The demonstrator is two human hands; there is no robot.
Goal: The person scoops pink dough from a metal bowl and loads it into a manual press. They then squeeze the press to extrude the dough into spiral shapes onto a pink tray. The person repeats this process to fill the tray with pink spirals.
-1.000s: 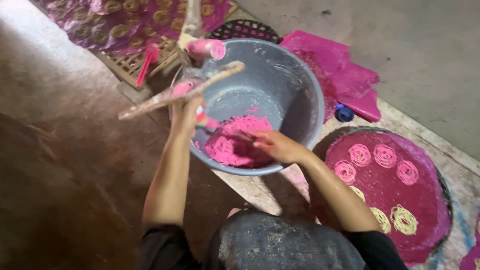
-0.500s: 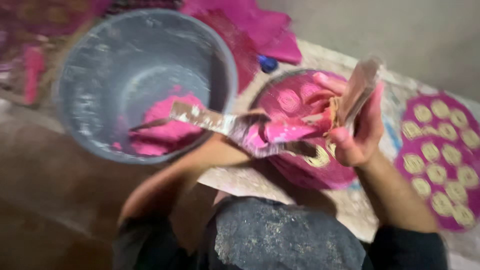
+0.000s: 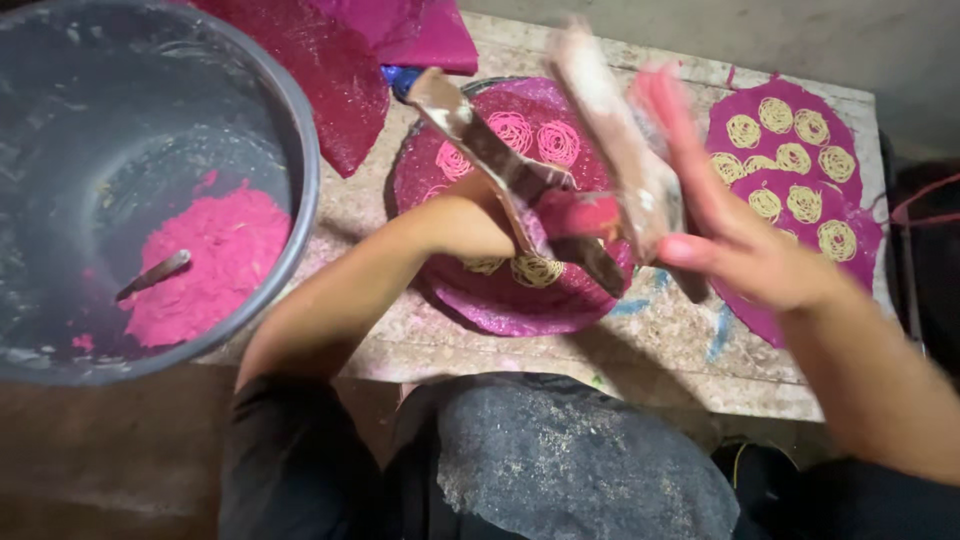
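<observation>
The right hand (image 3: 745, 250) is open, its fingers stretched and close together, and the flat palm presses against the upper wooden handle (image 3: 615, 140) of a two-handled wooden press (image 3: 560, 200), which is smeared with pink dough. The left hand (image 3: 490, 215) is mostly hidden behind the lower wooden handle (image 3: 480, 140); it seems closed around the press, but I cannot tell this for sure. The press is held in the air over a round pink tray (image 3: 480, 290), where I count about five coiled dough spirals; some are yellow, some pink. To the right, on the bench (image 3: 660, 350), lies a pink sheet (image 3: 790, 160) with about eight yellow spirals. To the left stands one grey bowl (image 3: 290, 130) with a heap of pink dough (image 3: 215, 260) and one spoon (image 3: 150, 275) inside. Folded pink cloths (image 3: 340, 60) lie at the far edge of the bench.
</observation>
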